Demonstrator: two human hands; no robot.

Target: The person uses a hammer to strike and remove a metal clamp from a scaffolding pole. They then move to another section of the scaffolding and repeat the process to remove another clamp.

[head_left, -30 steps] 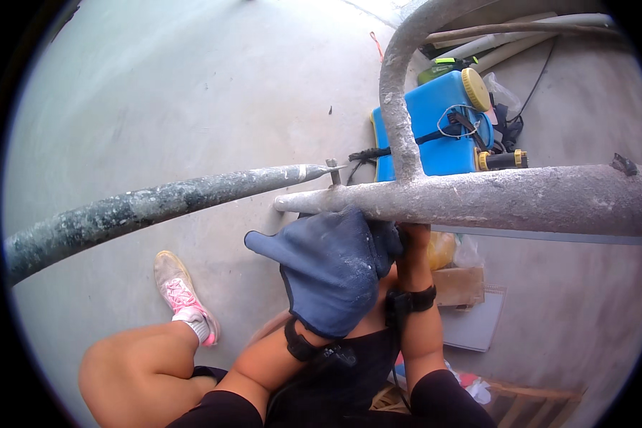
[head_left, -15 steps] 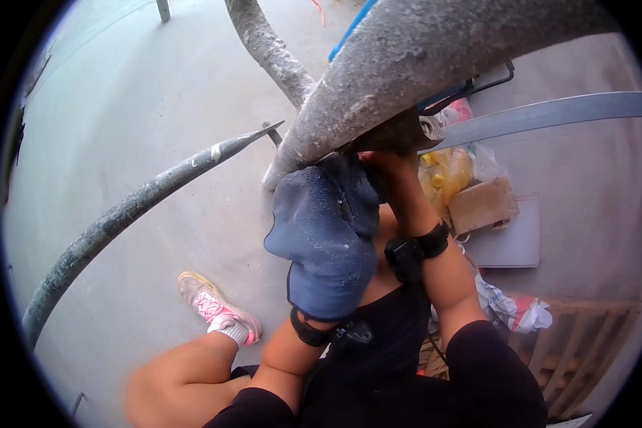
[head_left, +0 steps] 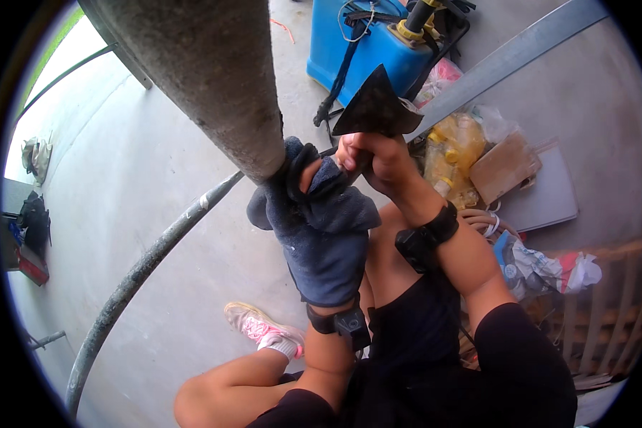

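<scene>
My left hand (head_left: 314,221) wears a blue-grey cloth glove and is closed. A bare fingertip shows through the glove. It sits right by the lower end of a thick, rough grey pipe (head_left: 221,93); what lies inside its grip is hidden. Close on its right, my bare right hand (head_left: 381,160) is wrapped round a tool with a dark, flared metal blade (head_left: 378,107). The blade stands above the fist, its wide edge toward the upper left. Fingers cover most of its handle. A thinner bent pipe (head_left: 143,274) runs behind the thick one from the lower left.
A blue plastic tank (head_left: 342,50) with black straps stands beyond the blade. A flat metal bar (head_left: 506,64) crosses the upper right. Beneath it lie a yellow plastic bag (head_left: 453,146), a cardboard piece (head_left: 505,170) and a white board (head_left: 546,189). A slatted wooden pallet (head_left: 599,314) is at lower right.
The view has shifted, and the thick pipe now comes from the upper left instead of the upper right. More of the blade and right hand shows, with the blade higher. Both hands stay closed.
</scene>
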